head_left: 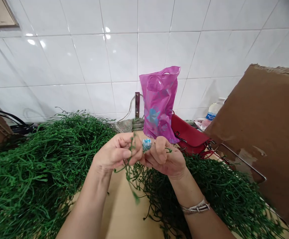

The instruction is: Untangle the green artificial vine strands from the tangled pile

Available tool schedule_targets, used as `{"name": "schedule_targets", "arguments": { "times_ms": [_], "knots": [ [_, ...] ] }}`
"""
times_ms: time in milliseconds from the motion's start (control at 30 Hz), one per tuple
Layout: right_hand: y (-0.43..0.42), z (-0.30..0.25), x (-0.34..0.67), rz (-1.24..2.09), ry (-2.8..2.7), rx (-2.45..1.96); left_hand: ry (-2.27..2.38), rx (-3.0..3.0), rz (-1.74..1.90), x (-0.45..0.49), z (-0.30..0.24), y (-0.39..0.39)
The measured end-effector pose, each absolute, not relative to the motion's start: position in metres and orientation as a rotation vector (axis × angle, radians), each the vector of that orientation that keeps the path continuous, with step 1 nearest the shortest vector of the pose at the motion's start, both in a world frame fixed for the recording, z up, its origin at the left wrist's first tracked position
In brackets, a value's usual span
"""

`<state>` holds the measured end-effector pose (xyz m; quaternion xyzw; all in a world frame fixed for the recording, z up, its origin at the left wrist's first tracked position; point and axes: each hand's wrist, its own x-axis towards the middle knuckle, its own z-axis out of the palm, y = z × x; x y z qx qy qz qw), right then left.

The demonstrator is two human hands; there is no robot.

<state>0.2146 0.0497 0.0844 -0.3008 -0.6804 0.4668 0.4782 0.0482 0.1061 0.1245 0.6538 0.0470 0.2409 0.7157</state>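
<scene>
Both my hands are raised together above a pale wooden table top point(124, 205). My left hand point(117, 151) pinches a thin green plastic strand point(132, 149) between thumb and fingers. My right hand point(164, 156) has its fingers curled around a small blue and white piece point(146, 144), whose exact kind is too small to tell. The piece sits between my hands, close to both. Green strands hang down from my hands. Large heaps of tangled green strands point(32, 166) lie to the left, with more point(216, 186) at the right. A silver bracelet point(196, 207) circles my right wrist.
A pink plastic bag point(158, 103) stands ahead beside a red handbag point(188, 132) and a water bottle point(214, 111). A brown cardboard sheet point(256, 132) and metal wire frame point(244, 161) rise at the right. White tiles point(97, 59) form the back wall.
</scene>
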Motion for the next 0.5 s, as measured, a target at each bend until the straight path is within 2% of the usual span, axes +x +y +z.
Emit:
{"name": "schedule_targets", "arguments": {
  "times_ms": [133, 233, 367, 500],
  "knots": [
    [0.044, 0.099, 0.23, 1.198, -1.566, -0.653, 0.14, 1.289, 0.735, 0.056, 0.12, 0.111],
    [0.024, 0.12, 0.261, 1.209, -1.817, -0.891, 0.308, 1.254, 0.871, 0.06, 0.12, 0.116],
    [0.0, 0.137, 0.288, 0.755, -2.01, -1.438, 0.432, 1.394, 0.902, 0.065, 0.121, 0.118],
    [-0.002, 0.143, 0.276, 0.415, -1.777, -1.494, 0.454, 1.499, 0.879, 0.071, 0.124, 0.109]
  ]
}}
